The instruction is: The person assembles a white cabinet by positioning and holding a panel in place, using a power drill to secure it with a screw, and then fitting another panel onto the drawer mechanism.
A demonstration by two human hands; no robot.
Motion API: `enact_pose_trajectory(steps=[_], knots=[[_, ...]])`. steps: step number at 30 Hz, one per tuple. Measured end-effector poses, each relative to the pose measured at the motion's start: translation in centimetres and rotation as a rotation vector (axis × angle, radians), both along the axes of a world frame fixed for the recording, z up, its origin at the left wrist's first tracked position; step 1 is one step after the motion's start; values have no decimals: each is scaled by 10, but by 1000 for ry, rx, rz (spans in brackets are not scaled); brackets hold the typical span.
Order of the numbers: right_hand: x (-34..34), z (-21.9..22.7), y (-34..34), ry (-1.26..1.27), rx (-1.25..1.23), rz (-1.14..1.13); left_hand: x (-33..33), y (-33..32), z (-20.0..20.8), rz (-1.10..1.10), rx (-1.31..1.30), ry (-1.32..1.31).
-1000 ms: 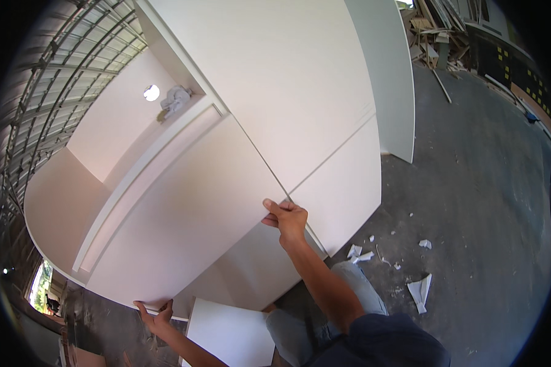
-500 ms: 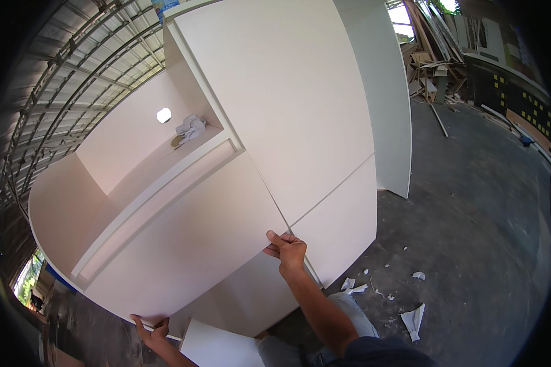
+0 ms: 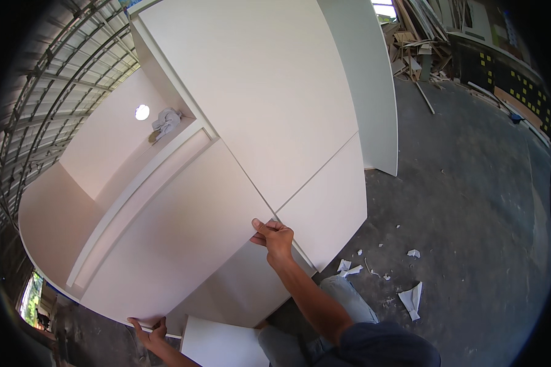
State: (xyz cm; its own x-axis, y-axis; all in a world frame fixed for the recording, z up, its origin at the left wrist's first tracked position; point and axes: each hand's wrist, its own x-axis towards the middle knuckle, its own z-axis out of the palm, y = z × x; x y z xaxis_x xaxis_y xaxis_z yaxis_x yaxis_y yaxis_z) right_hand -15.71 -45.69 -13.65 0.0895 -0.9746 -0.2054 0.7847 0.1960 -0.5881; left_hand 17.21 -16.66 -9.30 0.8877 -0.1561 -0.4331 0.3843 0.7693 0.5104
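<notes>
The white front panel [image 3: 159, 226] sits across the cabinet [image 3: 55, 208], between the open upper shelf and the gap below, beside a large white door [image 3: 257, 79]; the right hand [image 3: 274, 238] pinches the panel's lower right corner, its grip closed there with the thumb on the face; the left hand [image 3: 150, 333] touches the lower left corner, thumb and finger spread, though whether that grip closes on it cannot be told; a crumpled grey cloth [image 3: 166, 121] lies on the shelf; paper scraps [image 3: 412, 300] lie on the floor [image 3: 465, 244].
</notes>
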Motion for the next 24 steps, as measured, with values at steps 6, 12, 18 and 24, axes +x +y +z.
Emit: enact_pose_trajectory(steps=[6, 12, 18, 24], knots=[[0, -1, -3, 4, -17, 16, -1, 3, 2, -6, -17, 33], [0, -3, -7, 23, -48, 26, 4, 3, -3, -2, -79, 73], [-2, -2, -7, 66, -53, 15, -14, -4, 6, -11, -81, 20], [-1, 3, -3, 93, -55, -15, -7, 1, 2, -25, -63, 41]])
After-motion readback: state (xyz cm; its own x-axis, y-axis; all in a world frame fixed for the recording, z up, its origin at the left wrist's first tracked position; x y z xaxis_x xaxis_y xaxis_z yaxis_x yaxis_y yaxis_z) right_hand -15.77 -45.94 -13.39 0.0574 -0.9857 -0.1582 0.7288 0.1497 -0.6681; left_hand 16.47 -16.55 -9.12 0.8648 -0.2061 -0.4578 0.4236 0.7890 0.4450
